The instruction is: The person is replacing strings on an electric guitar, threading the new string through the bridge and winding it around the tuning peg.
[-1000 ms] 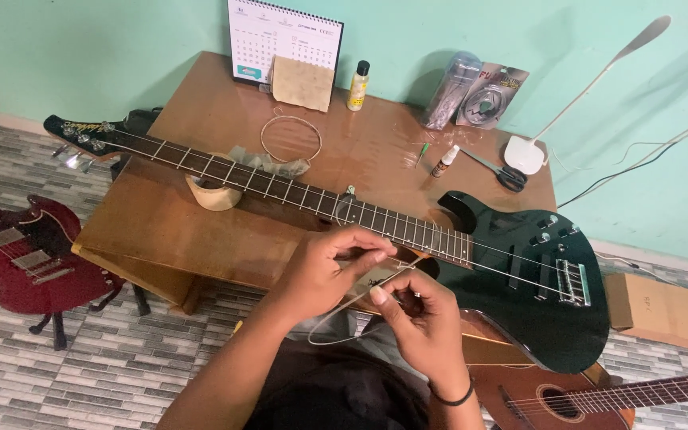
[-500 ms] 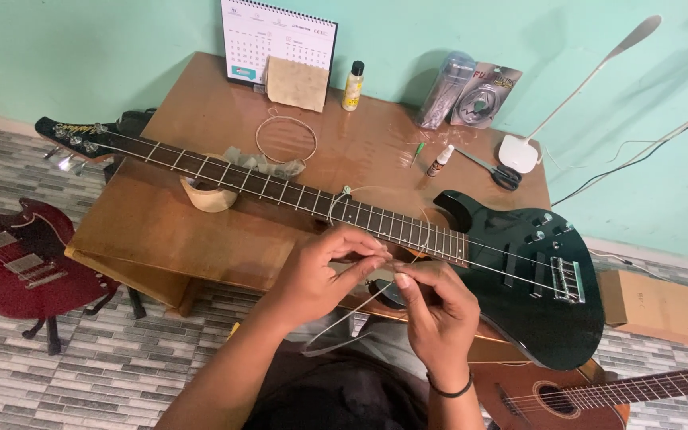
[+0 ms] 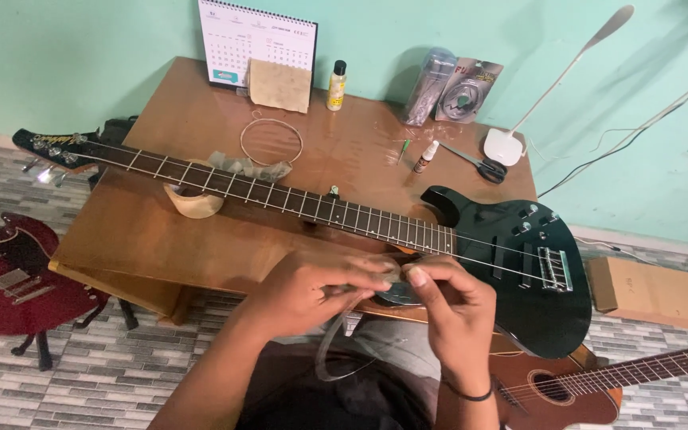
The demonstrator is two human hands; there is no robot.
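- Nearest us: our left hand (image 3: 312,291) and right hand (image 3: 455,306) meet just in front of the tabletop edge, both closed in a pinch on a thin guitar string (image 3: 336,358). Fingertips nearly touch, so we hold a short stretch taut btw them; the rest hangs in a loose loop over our lap.
- Looks like a small clear packet or wrapper sits under the fingers too, but it's too blurred to tell.
- Just beyond the hands: black electric guitar (image 3: 511,263) lies flat across the wooden tabletop (image 3: 161,231), body on the right overhanging the near edge, headstock out past the left edge. Flat and face up probably so the frets and bridge stay reachable w/ both hands free.
- Neck rests in a curved wooden neck rest (image 3: 193,203), w/ a crumpled cloth (image 3: 240,166) by it, likely to keep the neck off the wood and steady.
- Mid tabletop: a coiled string ring (image 3: 271,142), small bottle (image 3: 426,157), scissors (image 3: 471,163), all within arm's reach.
- Far edge, against the green wall: desk calendar (image 3: 256,44), yellow bottle (image 3: 336,86), string packets (image 3: 455,89), white lamp base (image 3: 505,145).
- On the floor: red guitar (image 3: 9,279) at left on a stand, acoustic guitar (image 3: 567,386) at right, cardboard box (image 3: 654,291) by the wall.
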